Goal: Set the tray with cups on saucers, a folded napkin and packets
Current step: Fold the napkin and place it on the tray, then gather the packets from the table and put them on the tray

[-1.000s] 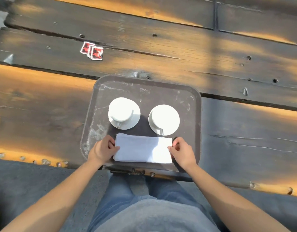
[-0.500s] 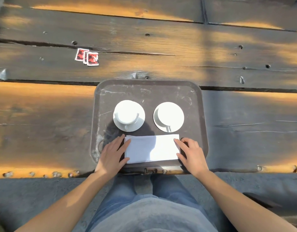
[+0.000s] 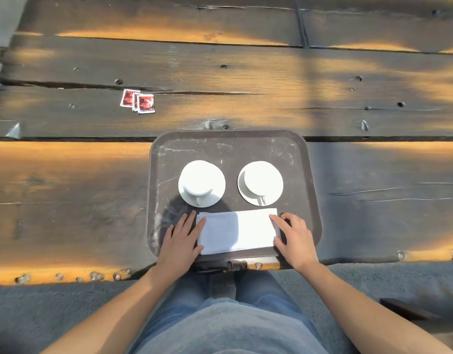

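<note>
A dark brown tray (image 3: pixel 230 146) lies on the wooden table in front of me. Two white cups stand on white saucers on it, one at the left (image 3: pixel 201 183) and one at the right (image 3: pixel 260 182). A folded white napkin (image 3: pixel 236 231) lies along the tray's near edge. My left hand (image 3: pixel 180 242) rests flat on the tray with straight fingers touching the napkin's left end. My right hand (image 3: pixel 294 238) touches the napkin's right end with loosely bent fingers. Red and white packets (image 3: pixel 138 101) lie on the table, far left of the tray.
The table is made of dark, weathered planks (image 3: pixel 245 80) with gaps and knot holes. Its near edge (image 3: pixel 67 273) has a row of studs. A small shiny scrap (image 3: pixel 14 131) lies at the far left. My legs in jeans show below.
Both hands went from pinching the napkin's ends to lying flatter beside it with fingers stretched out. The napkin stays on the tray's near edge. The camera view shifted.
</note>
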